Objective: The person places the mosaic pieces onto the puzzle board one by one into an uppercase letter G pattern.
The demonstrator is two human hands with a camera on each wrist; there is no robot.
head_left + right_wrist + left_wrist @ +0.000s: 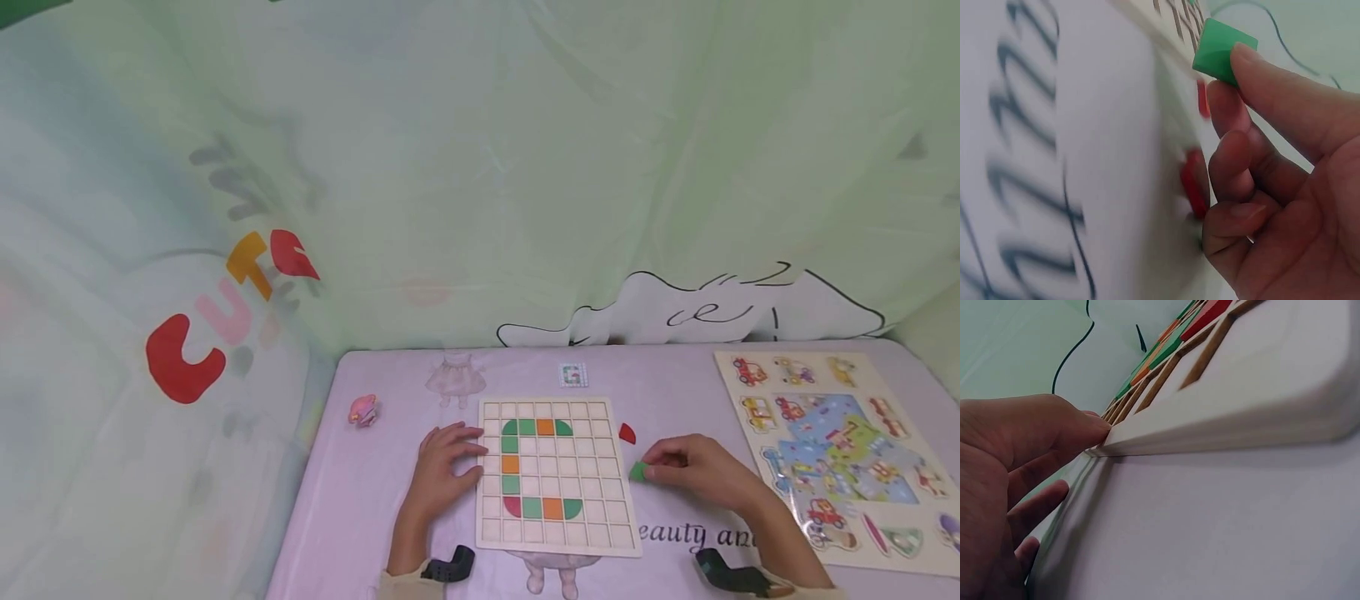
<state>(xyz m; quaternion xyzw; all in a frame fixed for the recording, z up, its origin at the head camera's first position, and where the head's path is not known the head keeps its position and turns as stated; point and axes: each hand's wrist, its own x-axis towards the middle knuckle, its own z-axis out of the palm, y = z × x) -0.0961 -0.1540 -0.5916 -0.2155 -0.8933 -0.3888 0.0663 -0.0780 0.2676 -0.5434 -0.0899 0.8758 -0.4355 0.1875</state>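
A pale wooden grid board [558, 540] lies on the table, with green, orange and red tiles set in a C shape in its squares. My left hand [448, 467] rests at the board's left edge, fingers spread. In the left wrist view its thumb [1094, 428] touches the rim. Just off the board's right side, my right hand [701, 471] pinches a green square tile [1219, 53] between thumb and forefinger; the other fingers are curled in. A red quarter-round tile [627, 433] lies beside the board, close to that hand.
A small pattern card [573, 375] lies behind the board. At the far left sits a pink figurine [363, 411]. A large vehicle picture puzzle [840, 450] covers the table's right side, close to my right forearm. Printed fabric walls rise behind the table.
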